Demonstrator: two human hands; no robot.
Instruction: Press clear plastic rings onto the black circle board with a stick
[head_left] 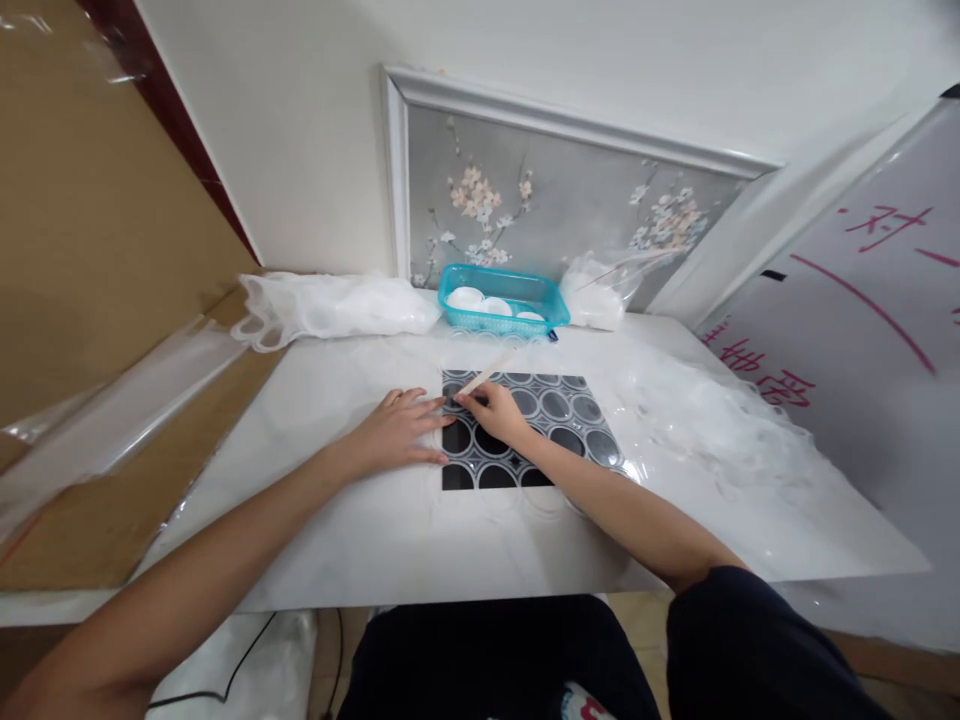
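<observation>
A black sheet patterned with rows of pale-ringed circles (pixel 556 405) lies flat in the middle of the white table. My left hand (pixel 405 432) rests on the table at its left edge, fingers spread and fingertips touching the sheet. Over the upper left part of the sheet, my right hand (pixel 496 412) is closed on a thin, pale flat stick (pixel 484 374), which slants up and to the right. The stick's lower end is at the fingertips, close to a circle in the upper left. My right hand and forearm cover several circles.
Behind the sheet stands a turquoise plastic basket (pixel 504 275) with white round pieces. White bagged material (pixel 337 305) lies left of it, and a clear bag (pixel 596 290) right. Thin translucent ring-cut scraps (pixel 720 430) spread over the right side. A framed flower picture (pixel 555 190) leans behind.
</observation>
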